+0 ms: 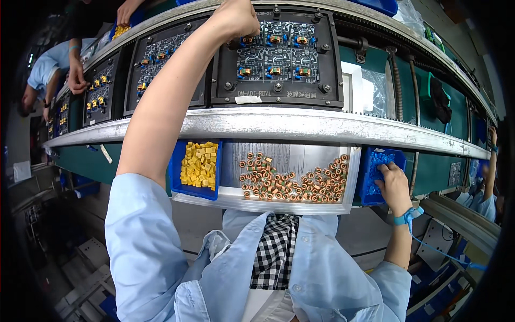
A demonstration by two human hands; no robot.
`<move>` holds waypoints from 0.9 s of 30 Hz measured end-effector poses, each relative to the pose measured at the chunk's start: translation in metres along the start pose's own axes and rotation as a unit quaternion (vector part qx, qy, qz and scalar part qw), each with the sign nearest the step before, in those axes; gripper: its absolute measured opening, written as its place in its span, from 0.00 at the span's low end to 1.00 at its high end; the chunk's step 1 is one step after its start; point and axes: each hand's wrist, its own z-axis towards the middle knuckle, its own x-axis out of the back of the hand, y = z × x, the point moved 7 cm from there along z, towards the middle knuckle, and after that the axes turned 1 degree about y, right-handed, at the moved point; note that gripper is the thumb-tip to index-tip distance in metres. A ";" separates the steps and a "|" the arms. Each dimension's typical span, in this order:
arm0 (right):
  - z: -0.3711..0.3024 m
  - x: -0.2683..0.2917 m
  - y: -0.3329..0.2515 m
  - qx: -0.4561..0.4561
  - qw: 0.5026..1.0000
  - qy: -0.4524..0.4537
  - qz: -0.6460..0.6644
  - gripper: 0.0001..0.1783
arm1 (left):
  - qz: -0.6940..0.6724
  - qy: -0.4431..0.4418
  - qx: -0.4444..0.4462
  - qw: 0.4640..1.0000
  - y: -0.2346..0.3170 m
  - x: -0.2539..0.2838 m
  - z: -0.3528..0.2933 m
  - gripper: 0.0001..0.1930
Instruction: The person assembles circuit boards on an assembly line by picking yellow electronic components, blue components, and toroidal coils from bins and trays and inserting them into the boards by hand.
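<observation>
My left hand (236, 20) is closed over the upper left corner of a dark circuit board panel (277, 52) seated in a black fixture (279, 95). Its fingertips are turned away, so what they pinch is hidden. Copper-wound coils and blue parts stand on the panel. My right hand (394, 186) reaches into a blue bin (374, 199) of small blue components (380, 159). Thumb and fingers are apart there, with the fingertips among the parts. A blue strap (409, 216) with a cord circles the right wrist.
An aluminium rail (300, 124) runs between the fixtures and a metal tray (300, 206) of loose copper coils (292, 185). Left of the tray is a blue bin with yellow block parts (199, 165). More fixtures (166, 61) line up leftward, where a co-worker's hand (78, 78) hovers.
</observation>
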 end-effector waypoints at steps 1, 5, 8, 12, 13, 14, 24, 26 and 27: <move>0.000 -0.006 0.004 -0.010 1.000 -0.018 0.014 0.07 | 0.002 -0.006 0.018 1.000 -0.004 -0.002 0.002 0.05; 0.002 -0.022 0.015 -0.041 0.995 -0.072 0.053 0.09 | 0.008 -0.022 0.070 0.997 -0.012 -0.008 0.005 0.05; 0.002 -0.026 0.018 -0.035 0.991 -0.090 0.096 0.08 | 0.046 -0.012 0.091 0.995 -0.003 -0.006 0.003 0.05; 0.002 -0.024 0.019 -0.054 0.989 -0.086 0.110 0.07 | 0.071 -0.018 0.098 0.993 0.005 -0.003 -0.001 0.06; 0.002 -0.023 0.020 -0.065 0.988 -0.082 0.111 0.07 | 0.077 -0.023 0.097 0.992 0.006 -0.003 -0.001 0.07; 0.002 -0.022 0.020 -0.076 0.988 -0.077 0.111 0.06 | 0.083 -0.028 0.097 0.991 0.007 -0.003 -0.002 0.07; 0.006 -0.025 0.013 -0.035 0.992 -0.084 0.086 0.08 | 0.110 -0.015 0.065 0.992 0.020 0.005 -0.007 0.07; 0.006 -0.023 0.012 -0.037 0.992 -0.078 0.087 0.08 | 0.103 -0.016 0.066 0.992 0.019 0.004 -0.008 0.07; 0.006 -0.021 0.011 -0.039 0.993 -0.071 0.089 0.07 | 0.095 -0.016 0.067 0.993 0.019 0.004 -0.009 0.08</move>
